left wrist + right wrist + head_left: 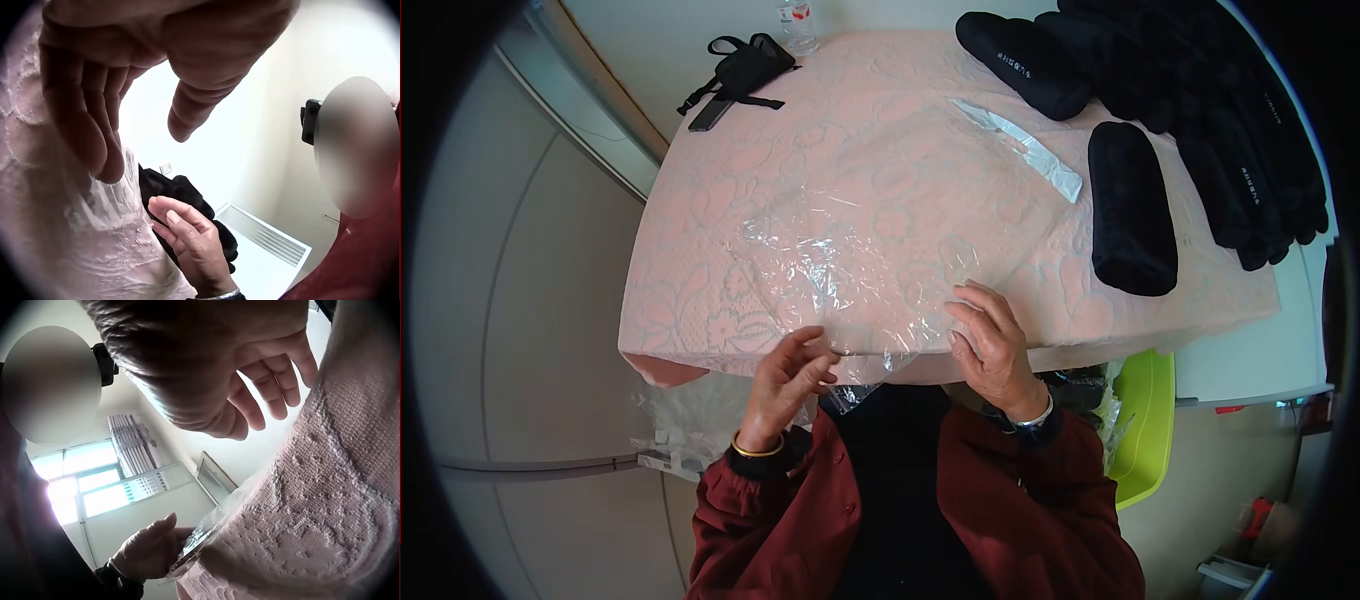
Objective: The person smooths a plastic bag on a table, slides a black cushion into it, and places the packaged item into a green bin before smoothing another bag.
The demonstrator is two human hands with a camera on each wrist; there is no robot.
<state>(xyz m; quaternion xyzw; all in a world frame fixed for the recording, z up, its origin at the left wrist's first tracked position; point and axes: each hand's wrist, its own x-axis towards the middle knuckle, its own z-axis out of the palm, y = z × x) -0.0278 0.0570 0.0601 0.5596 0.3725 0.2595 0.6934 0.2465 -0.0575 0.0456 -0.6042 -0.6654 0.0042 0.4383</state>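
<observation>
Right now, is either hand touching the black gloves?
No: left hand and right hand are at the clear plastic bag; the black gloves lie apart, untouched.

Table [700,330] draped in pink lace-patterned cloth, standing on a pale floor [520,330] with grey seams; lime-green chair [1148,420] by its near right corner; white wall [250,144]; multi-pane window [94,487] admitting strong daylight

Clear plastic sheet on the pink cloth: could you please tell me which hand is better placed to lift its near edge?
Probably the left hand: its fingertips sit at the overhanging near edge of the clear plastic sheet. The right hand rests on top of it, over the pink cloth.
</observation>
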